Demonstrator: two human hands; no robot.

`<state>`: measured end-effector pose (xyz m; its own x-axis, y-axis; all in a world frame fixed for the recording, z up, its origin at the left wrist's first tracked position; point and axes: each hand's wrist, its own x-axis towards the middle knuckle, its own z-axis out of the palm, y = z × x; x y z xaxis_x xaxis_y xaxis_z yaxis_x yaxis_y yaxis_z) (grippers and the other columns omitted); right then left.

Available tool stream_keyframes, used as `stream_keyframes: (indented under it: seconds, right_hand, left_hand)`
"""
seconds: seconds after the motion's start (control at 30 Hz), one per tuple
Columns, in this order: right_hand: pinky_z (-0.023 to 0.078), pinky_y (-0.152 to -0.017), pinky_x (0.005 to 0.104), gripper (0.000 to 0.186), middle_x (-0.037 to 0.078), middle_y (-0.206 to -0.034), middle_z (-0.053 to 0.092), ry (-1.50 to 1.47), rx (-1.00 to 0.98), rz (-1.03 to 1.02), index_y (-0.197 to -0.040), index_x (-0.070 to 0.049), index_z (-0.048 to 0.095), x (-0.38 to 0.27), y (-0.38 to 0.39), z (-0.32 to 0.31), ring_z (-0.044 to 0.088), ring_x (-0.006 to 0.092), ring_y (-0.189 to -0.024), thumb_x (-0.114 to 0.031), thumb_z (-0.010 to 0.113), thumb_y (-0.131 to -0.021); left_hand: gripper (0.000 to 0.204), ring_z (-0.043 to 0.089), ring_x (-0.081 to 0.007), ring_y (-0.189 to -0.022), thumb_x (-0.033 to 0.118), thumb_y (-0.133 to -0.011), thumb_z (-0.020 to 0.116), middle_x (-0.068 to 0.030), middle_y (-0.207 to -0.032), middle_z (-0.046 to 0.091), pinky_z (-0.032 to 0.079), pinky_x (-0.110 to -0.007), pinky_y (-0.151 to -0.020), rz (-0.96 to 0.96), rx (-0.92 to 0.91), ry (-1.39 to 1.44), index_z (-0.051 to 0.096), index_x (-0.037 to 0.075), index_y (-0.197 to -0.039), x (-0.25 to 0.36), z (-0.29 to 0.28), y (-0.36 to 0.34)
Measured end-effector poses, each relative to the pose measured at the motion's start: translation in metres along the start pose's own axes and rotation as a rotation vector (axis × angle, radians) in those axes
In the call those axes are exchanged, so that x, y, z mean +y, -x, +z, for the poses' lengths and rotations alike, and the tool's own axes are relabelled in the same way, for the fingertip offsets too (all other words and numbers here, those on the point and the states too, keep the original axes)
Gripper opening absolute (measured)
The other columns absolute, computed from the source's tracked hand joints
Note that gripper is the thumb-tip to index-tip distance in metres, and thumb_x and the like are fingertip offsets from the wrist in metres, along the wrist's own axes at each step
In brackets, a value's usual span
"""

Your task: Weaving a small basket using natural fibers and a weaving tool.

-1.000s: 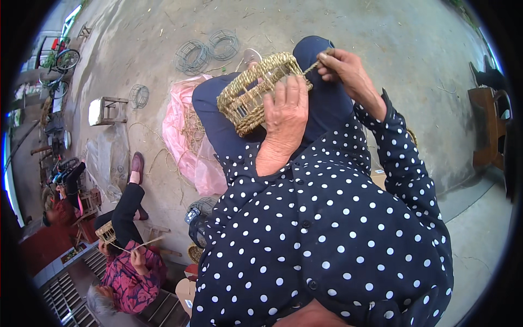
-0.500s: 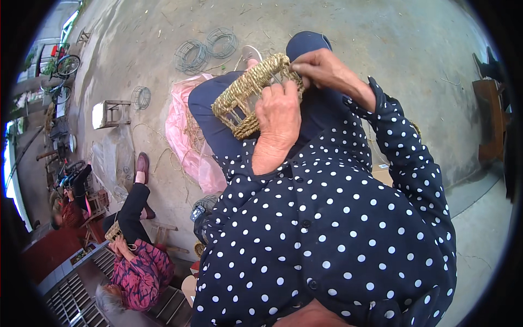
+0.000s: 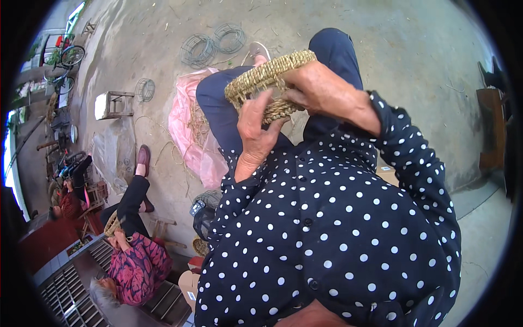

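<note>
Woven straw-coloured basket of twisted rope over a wire frame [image 3: 269, 82] sits above the person's lap, over the dark blue trouser legs [image 3: 218, 111], far of the polka-dot navy shirt [image 3: 327, 229]. Both bare hands have it. The left hand [image 3: 255, 128] closes on its near side, thumb and fingers wrapped around the plaited rim from below. The right hand [image 3: 316, 90] clasps the right end of the basket, fingers curled over the rope edge; whether they pinch a loose strand cannot be told.

Left of the knees a pink plastic sheet [image 3: 188, 131] lies on the grey concrete ground [image 3: 392, 49], with loose straw strands [image 3: 196, 117] on it. Farther off lie two round wire frames [image 3: 212, 43], side by side, and a smaller wire frame [image 3: 144, 89] just right of a small wooden stool [image 3: 111, 104]. At the near left another person in a red patterned top [image 3: 136, 267] sits holding a small straw piece [image 3: 113, 224], one dark red shoe [image 3: 143, 158] stretched out. Bicycles [image 3: 65, 60] stand at the far left. A brown wooden piece of furniture [image 3: 493, 128] stands at the right edge.
</note>
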<state>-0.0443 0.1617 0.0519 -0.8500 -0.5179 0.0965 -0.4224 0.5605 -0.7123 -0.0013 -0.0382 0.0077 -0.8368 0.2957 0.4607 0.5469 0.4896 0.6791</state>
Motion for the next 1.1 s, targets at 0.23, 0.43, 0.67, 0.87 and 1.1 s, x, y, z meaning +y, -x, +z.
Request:
stream_keyframes:
  seconds: [0.23, 0.43, 0.67, 0.87, 1.1]
  right_hand:
    - [0.049, -0.052, 0.0211, 0.021, 0.007, -0.073, 0.065, -1.312, 0.530, 0.520, -0.092, 0.005, 0.063, 0.004, 0.028, 0.043, 0.058, 0.0089, -0.055, -0.015, 0.058, -0.093]
    - [0.042, -0.055, 0.0162, 0.018, 0.001, -0.072, 0.062, -0.946, 0.420, 0.562, -0.093, 0.000, 0.066, 0.019, 0.027, 0.034, 0.053, 0.0040, -0.058, -0.017, 0.061, -0.093]
    - [0.047, -0.055, 0.0269, 0.017, 0.006, -0.071, 0.064, -0.490, 0.291, 0.468, -0.090, 0.000, 0.067, 0.028, 0.027, 0.019, 0.060, 0.0123, -0.060, -0.017, 0.066, -0.087]
    - [0.049, -0.060, 0.0319, 0.016, 0.012, -0.076, 0.063, 0.059, 0.401, 0.039, -0.090, -0.002, 0.064, 0.039, 0.008, 0.012, 0.062, 0.0264, -0.066, -0.014, 0.070, -0.081]
    - [0.046, -0.053, 0.0296, 0.021, 0.009, -0.061, 0.060, -0.626, 0.158, 0.353, -0.100, 0.000, 0.067, 0.051, 0.012, 0.010, 0.058, 0.0140, -0.055, -0.016, 0.060, -0.089]
  left_hand:
    - [0.041, 0.056, -0.0267, -0.094, 0.017, -0.071, 0.079, -0.0085, -0.095, 0.062, 0.042, -0.036, -0.087, -0.118, -0.051, 0.006, 0.064, 0.008, -0.108, -0.020, -0.005, 0.000]
    - [0.055, 0.045, -0.0311, -0.113, 0.036, -0.074, 0.074, -0.0103, -0.118, 0.052, 0.030, -0.044, -0.099, 0.079, 0.103, -0.405, 0.060, 0.008, -0.119, -0.001, -0.007, -0.005]
    - [0.055, 0.052, -0.0274, -0.104, 0.013, -0.068, 0.076, -0.0099, -0.110, 0.052, 0.040, -0.042, -0.090, 0.196, -0.063, -0.443, 0.058, 0.003, -0.119, 0.017, 0.027, -0.013]
    - [0.044, 0.053, -0.0276, -0.098, 0.014, -0.069, 0.074, -0.0114, -0.107, 0.052, 0.041, -0.041, -0.083, 0.156, -0.100, -0.503, 0.061, 0.002, -0.110, 0.027, 0.039, -0.016]
    - [0.044, 0.056, -0.0255, -0.089, 0.009, -0.059, 0.080, -0.0063, -0.098, 0.054, 0.043, -0.037, -0.078, -0.089, -0.037, -0.292, 0.064, 0.007, -0.100, 0.025, 0.037, -0.031]
